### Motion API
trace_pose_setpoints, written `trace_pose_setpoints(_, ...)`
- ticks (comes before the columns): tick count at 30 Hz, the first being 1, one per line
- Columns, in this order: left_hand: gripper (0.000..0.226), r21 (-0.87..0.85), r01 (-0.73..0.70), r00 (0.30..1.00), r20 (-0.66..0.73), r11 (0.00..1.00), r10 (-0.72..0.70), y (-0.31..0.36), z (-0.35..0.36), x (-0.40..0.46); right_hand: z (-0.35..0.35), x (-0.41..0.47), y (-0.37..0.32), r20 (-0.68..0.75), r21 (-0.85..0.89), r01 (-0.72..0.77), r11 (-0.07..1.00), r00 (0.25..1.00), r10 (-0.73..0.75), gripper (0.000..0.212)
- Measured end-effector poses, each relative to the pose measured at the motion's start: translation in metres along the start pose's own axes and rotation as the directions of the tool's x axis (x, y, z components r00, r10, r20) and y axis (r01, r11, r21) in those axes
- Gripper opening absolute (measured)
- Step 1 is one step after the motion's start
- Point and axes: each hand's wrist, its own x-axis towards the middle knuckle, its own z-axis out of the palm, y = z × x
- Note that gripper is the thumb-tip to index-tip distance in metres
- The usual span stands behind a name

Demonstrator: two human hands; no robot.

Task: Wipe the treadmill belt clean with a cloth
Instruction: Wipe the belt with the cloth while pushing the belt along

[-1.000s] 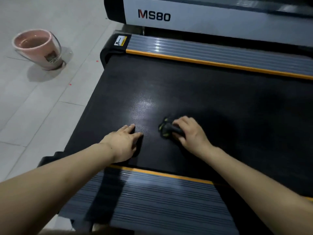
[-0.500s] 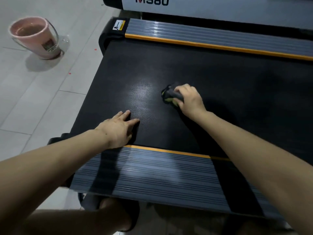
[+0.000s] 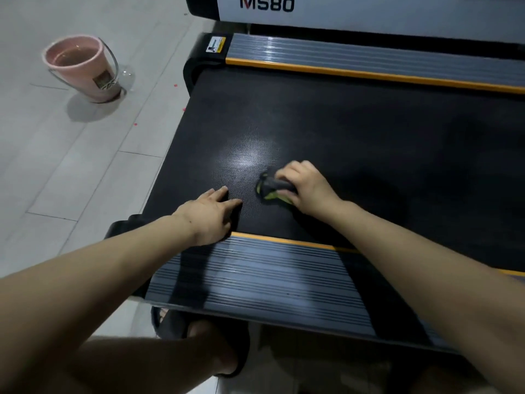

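The right hand (image 3: 306, 189) presses a bunched cloth (image 3: 271, 190) onto the belt (image 3: 355, 143), fingers curled over the top of it and the thumb tucked under its near side. The cloth is dark grey with yellow-green showing at its lower edge; it lies on the belt near the near rail, just at 3 o'clock of the left hand and apart from it. The left hand (image 3: 208, 214) lies flat on the belt at its near edge, fingers straight and together, pointing toward 2 o'clock, holding nothing; its heel sits at the orange strip (image 3: 287, 240) that borders the near rail (image 3: 255, 282). A pale glare marks the belt's textured surface at 12 o'clock of the left hand, just at 11 o'clock of the cloth.

The far rail (image 3: 369, 59), grey and ribbed with its own orange strip, runs along the belt's far side, with a small yellow-and-white sticker (image 3: 216, 44) at its left end. Beyond it stands a white panel (image 3: 369, 12) lettered MS80. At 10 o'clock of the belt, well apart on the tiled floor (image 3: 56, 166), stands a pink bucket (image 3: 82, 69) with a wire handle and water inside. Below the near rail, at 6 o'clock, a foot in a dark slipper (image 3: 204, 339) rests on the floor.
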Motion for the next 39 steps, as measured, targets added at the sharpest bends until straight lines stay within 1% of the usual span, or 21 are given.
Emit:
trace_pose_setpoints(3, 0.062, -0.004, 0.032, 0.999, 0.008, 0.999, -0.032, -0.003, -0.007, -0.003, 0.020, 0.038, -0.029, -0.091, 0.047, -0.140, 0.989, 0.985, 0.144, 0.031)
trace_pose_setpoints(6, 0.063, -0.015, 0.061, 0.998, -0.009, 0.998, -0.061, -0.007, -0.007, -0.007, 0.016, 0.053, -0.042, -0.067, 0.091, -0.217, 0.972, 0.972, 0.223, 0.028)
trace_pose_setpoints(7, 0.063, -0.007, 0.065, 0.998, -0.010, 0.998, -0.066, -0.009, -0.005, -0.008, 0.012, 0.049, -0.043, -0.047, 0.094, -0.201, 0.975, 0.977, 0.206, 0.028)
trace_pose_setpoints(8, 0.063, -0.003, 0.074, 0.997, -0.015, 0.997, -0.074, -0.010, -0.003, -0.009, 0.011, 0.039, -0.044, -0.021, 0.098, -0.146, 0.985, 0.989, 0.148, 0.028)
trace_pose_setpoints(10, 0.061, -0.023, 0.095, 0.995, -0.021, 0.995, -0.095, -0.013, 0.000, -0.010, 0.009, 0.008, -0.048, 0.047, 0.136, 0.023, 0.990, 0.998, -0.029, 0.031)
trace_pose_setpoints(12, 0.059, -0.036, 0.096, 0.995, -0.031, 0.995, -0.097, -0.017, 0.004, -0.012, 0.008, -0.022, -0.049, 0.093, 0.180, 0.135, 0.974, 0.984, -0.154, 0.033)
trace_pose_setpoints(13, 0.059, -0.038, 0.098, 0.994, -0.039, 0.995, -0.099, -0.020, 0.005, -0.013, 0.007, -0.028, -0.047, 0.106, 0.188, 0.165, 0.968, 0.977, -0.187, 0.032)
trace_pose_setpoints(15, 0.058, -0.052, 0.112, 0.992, -0.049, 0.992, -0.115, -0.024, 0.008, -0.015, 0.004, -0.017, -0.039, 0.138, 0.146, 0.214, 0.966, 0.963, -0.234, 0.028)
trace_pose_setpoints(17, 0.059, -0.044, 0.124, 0.991, -0.054, 0.991, -0.126, -0.026, 0.007, -0.017, 0.005, 0.007, -0.034, 0.119, 0.094, 0.240, 0.966, 0.961, -0.250, 0.025)
trace_pose_setpoints(19, 0.060, -0.040, 0.145, 0.988, -0.048, 0.989, -0.147, -0.029, 0.004, -0.018, 0.019, 0.032, -0.033, 0.013, 0.055, 0.189, 0.980, 0.982, -0.190, 0.025)
trace_pose_setpoints(21, 0.060, -0.052, 0.159, 0.986, -0.034, 0.986, -0.161, -0.033, 0.004, -0.019, 0.033, 0.056, -0.038, -0.106, 0.069, 0.016, 0.998, 0.994, -0.009, 0.023)
trace_pose_setpoints(23, 0.060, -0.051, 0.158, 0.987, -0.024, 0.986, -0.160, -0.035, 0.005, -0.021, 0.036, 0.076, -0.047, -0.130, 0.114, -0.164, 0.980, 0.975, 0.179, 0.022)
trace_pose_setpoints(24, 0.060, -0.054, 0.160, 0.987, -0.018, 0.986, -0.161, -0.034, 0.005, -0.020, 0.035, 0.080, -0.049, -0.108, 0.130, -0.196, 0.972, 0.972, 0.211, 0.022)
trace_pose_setpoints(25, 0.060, -0.058, 0.161, 0.987, -0.010, 0.985, -0.162, -0.033, 0.005, -0.019, 0.031, 0.077, -0.049, -0.075, 0.142, -0.172, 0.975, 0.980, 0.184, 0.022)
trace_pose_setpoints(27, 0.062, -0.053, 0.161, 0.987, 0.000, 0.986, -0.161, -0.029, 0.003, -0.015, 0.019, 0.052, -0.046, -0.008, 0.154, -0.013, 0.988, 1.000, 0.014, 0.023)
trace_pose_setpoints(28, 0.062, -0.044, 0.155, 0.988, 0.001, 0.987, -0.155, -0.027, 0.001, -0.012, 0.010, 0.033, -0.042, 0.034, 0.161, 0.064, 0.985, 0.997, -0.070, 0.024)
trace_pose_setpoints(29, 0.062, -0.040, 0.146, 0.989, 0.007, 0.988, -0.146, -0.026, 0.001, -0.009, -0.001, 0.011, -0.036, 0.084, 0.175, 0.098, 0.980, 0.990, -0.114, 0.025)
trace_pose_setpoints(30, 0.062, -0.038, 0.138, 0.990, 0.014, 0.990, -0.137, -0.026, 0.000, -0.007, -0.013, -0.012, -0.030, 0.122, 0.188, 0.101, 0.977, 0.985, -0.125, 0.028)
trace_pose_setpoints(34, 0.061, -0.057, 0.127, 0.992, 0.009, 0.990, -0.127, -0.024, 0.005, -0.006, -0.050, -0.084, -0.004, 0.188, 0.190, 0.088, 0.978, 0.974, -0.124, 0.038)
trace_pose_setpoints(37, 0.058, -0.087, 0.135, 0.990, -0.016, 0.987, -0.137, -0.021, 0.011, -0.013, -0.052, -0.090, 0.005, 0.190, 0.184, 0.108, 0.977, 0.971, -0.143, 0.041)
trace_pose_setpoints(39, 0.056, -0.093, 0.144, 0.988, -0.034, 0.985, -0.148, -0.023, 0.015, -0.018, -0.043, -0.073, -0.005, 0.172, 0.181, 0.152, 0.972, 0.968, -0.183, 0.035)
